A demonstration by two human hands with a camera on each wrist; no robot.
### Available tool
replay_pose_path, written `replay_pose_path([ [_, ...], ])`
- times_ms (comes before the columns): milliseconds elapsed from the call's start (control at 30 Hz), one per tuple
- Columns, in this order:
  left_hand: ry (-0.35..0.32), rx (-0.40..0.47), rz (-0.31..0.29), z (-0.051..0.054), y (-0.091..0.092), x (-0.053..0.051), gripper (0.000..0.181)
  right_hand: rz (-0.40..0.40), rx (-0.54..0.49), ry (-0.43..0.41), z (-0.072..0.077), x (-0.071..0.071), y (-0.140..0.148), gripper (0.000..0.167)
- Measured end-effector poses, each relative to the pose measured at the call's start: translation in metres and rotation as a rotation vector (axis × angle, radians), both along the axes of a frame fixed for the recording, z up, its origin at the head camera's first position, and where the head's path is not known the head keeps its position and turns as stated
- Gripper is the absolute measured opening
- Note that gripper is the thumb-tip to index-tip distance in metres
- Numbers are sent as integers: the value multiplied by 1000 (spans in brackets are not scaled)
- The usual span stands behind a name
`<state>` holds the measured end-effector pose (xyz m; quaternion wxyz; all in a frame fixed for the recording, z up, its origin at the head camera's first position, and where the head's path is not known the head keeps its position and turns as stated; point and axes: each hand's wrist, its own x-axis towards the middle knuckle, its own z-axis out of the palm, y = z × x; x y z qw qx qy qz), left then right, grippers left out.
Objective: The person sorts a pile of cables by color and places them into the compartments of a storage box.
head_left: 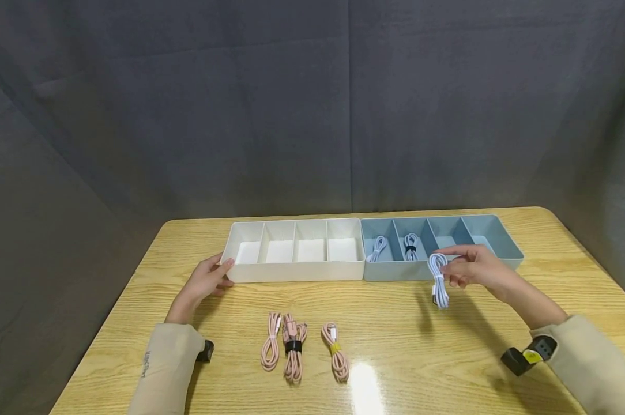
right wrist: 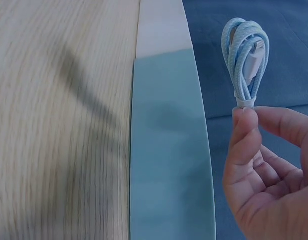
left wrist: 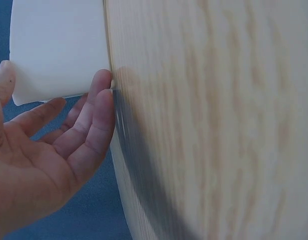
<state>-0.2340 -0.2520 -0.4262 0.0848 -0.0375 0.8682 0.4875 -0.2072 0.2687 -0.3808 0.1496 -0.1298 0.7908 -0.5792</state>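
Between thumb and fingertips, my right hand (head_left: 475, 268) pinches a bundled light-blue charging cable (head_left: 438, 279) at its white tie. In the head view it hangs in front of the blue divided box (head_left: 401, 271); the right wrist view shows the cable (right wrist: 246, 62) with its white plug. Two more blue cables lie in that box: one (head_left: 379, 248) in the leftmost compartment, one with a black strap (head_left: 411, 246) in the second. My left hand (head_left: 203, 282) touches the left end of the white divided box (head_left: 297, 272), fingers loosely extended, thumb along the near corner (left wrist: 53, 80).
Three bundled pink cables lie on the wooden table (head_left: 385, 334): one (head_left: 271, 341) at left, one with a black strap (head_left: 293, 351) in the middle, one with a yellow tie (head_left: 336, 353) at right. A dark grey curtain (head_left: 292, 115) hangs behind.
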Motion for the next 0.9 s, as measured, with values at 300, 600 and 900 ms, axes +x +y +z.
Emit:
replay_pose_path([
  [300,1,14,2,0,0,0,59,-68,62,4,3,-8,13,49],
  [600,14,19,-18,1,0,1,62,-100,111,33,9,-19,23,47],
  [900,16,26,-18,0,-1,1,62,-119,94,9,14,-31,29,48],
])
